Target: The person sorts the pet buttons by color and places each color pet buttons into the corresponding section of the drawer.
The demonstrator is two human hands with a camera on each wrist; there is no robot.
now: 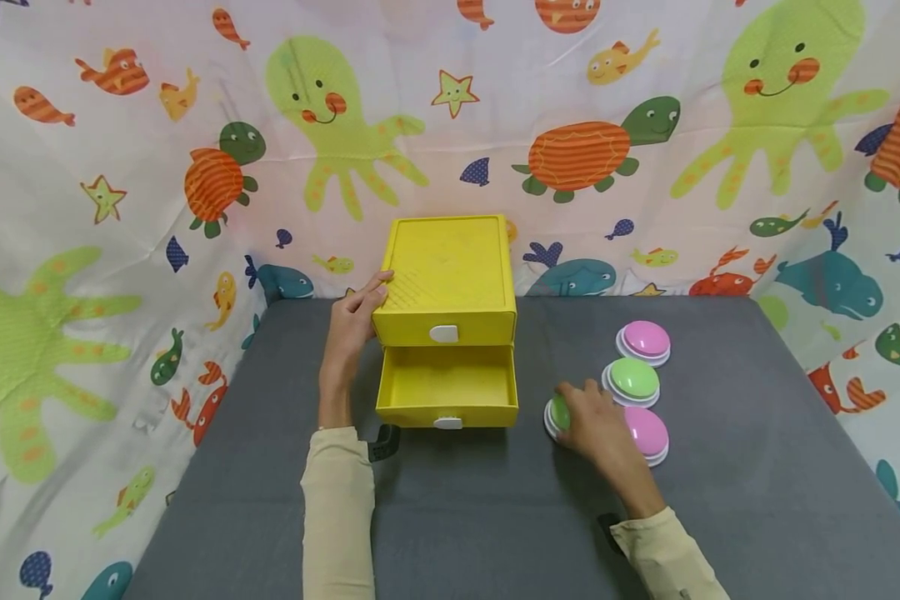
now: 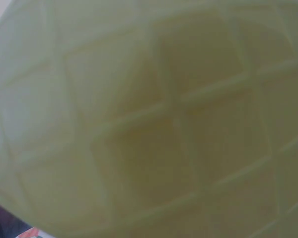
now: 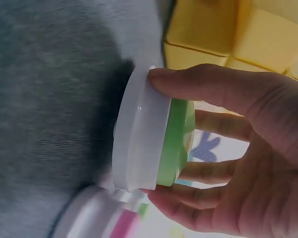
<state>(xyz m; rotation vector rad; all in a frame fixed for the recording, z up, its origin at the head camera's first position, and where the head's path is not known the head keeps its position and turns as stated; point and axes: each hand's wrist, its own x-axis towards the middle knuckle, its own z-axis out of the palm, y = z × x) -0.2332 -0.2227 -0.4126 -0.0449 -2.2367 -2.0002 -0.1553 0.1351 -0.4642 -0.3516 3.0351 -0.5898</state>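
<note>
My right hand [image 1: 598, 421] pinches a green buzzer button [image 3: 176, 144] by its white round base, thumb on one side and fingers on the other. It is close to the grey table; whether it still touches the cloth I cannot tell. My left hand [image 1: 352, 325] rests against the left side of a yellow two-drawer box [image 1: 450, 262], fingertips at its top edge. The box's lower drawer [image 1: 447, 415] is pulled out and looks empty, while the upper drawer [image 1: 412, 330] is closed. Only blurred yellow lattice fills the left wrist view.
Right of the box, a pink button [image 1: 647, 338], another green button [image 1: 634, 377] and a second pink button [image 1: 648, 432] stand in a rough column. A curtain [image 1: 435, 167] printed with sea animals hangs behind and beside the grey table [image 1: 465, 533].
</note>
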